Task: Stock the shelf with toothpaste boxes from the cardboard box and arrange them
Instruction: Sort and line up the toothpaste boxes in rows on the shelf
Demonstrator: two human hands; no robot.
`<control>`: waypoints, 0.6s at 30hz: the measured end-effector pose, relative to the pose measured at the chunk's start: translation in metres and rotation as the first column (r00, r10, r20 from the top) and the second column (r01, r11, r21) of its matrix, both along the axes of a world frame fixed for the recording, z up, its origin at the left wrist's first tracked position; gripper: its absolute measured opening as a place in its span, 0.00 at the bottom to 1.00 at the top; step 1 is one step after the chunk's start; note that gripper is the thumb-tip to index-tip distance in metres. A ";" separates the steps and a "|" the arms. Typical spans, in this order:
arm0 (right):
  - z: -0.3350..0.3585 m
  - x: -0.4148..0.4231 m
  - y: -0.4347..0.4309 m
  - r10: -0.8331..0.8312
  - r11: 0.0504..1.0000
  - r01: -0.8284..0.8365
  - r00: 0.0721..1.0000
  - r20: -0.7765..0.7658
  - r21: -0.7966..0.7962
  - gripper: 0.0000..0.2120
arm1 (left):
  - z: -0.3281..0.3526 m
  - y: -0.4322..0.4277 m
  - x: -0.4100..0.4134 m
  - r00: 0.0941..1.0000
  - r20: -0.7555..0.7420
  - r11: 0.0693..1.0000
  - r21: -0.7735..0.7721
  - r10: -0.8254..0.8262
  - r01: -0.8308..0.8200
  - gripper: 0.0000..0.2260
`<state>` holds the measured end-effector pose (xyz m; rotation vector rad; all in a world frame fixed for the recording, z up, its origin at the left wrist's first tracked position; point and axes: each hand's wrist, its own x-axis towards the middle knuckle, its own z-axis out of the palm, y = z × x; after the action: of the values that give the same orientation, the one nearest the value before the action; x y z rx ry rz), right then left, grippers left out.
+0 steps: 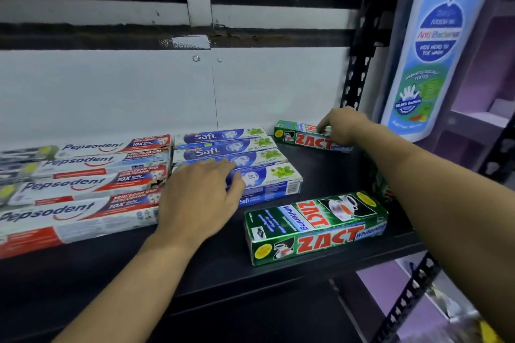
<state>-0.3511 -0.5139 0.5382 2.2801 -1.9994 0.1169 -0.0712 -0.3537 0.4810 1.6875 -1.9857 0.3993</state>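
A black shelf [320, 170] carries flat rows of toothpaste: Pepsodent boxes [83, 184] at nine o'clock, Safi boxes [231, 153] just beside them at centre, a rear Zact box [301, 139] at two o'clock, and a front Zact box [315, 228] at four, near the edge.

Pepsodent boxes [83, 189]: red-white, flat, rowed left of left hand [195, 198].
Safi boxes [231, 147]: blue-white, flat, front one under left fingers.
Rear Zact box [301, 139]: green, flat, right hand [342, 125] holds its end.
Front Zact box [315, 225]: green, flat, between both hands.

The left hand [200, 198] lies flat on the front blue-and-white Safi toothpaste carton [278, 179]. The right hand [341, 125] grips a green Zact carton [301, 139] far back on the black shelf [331, 172].
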 end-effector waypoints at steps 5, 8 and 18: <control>-0.009 0.017 -0.013 0.035 0.999 -0.030 0.984 0.173 -0.030 0.20 | 0.000 0.000 0.000 1.000 -0.024 1.000 0.005 0.001 -0.001 0.20; -0.015 0.021 -0.019 -0.022 0.999 0.032 0.969 0.247 -0.039 0.19 | 0.000 0.001 0.000 0.999 -0.035 1.000 0.011 0.005 -0.005 0.21; -0.013 0.017 -0.022 0.095 0.995 -0.101 0.941 0.324 0.004 0.18 | 0.001 0.002 -0.001 0.999 -0.049 0.999 0.035 0.012 -0.010 0.21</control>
<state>-0.3336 -0.5356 0.5251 2.5115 -2.0322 0.5147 -0.0718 -0.3514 0.4816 1.7140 -1.9594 0.3264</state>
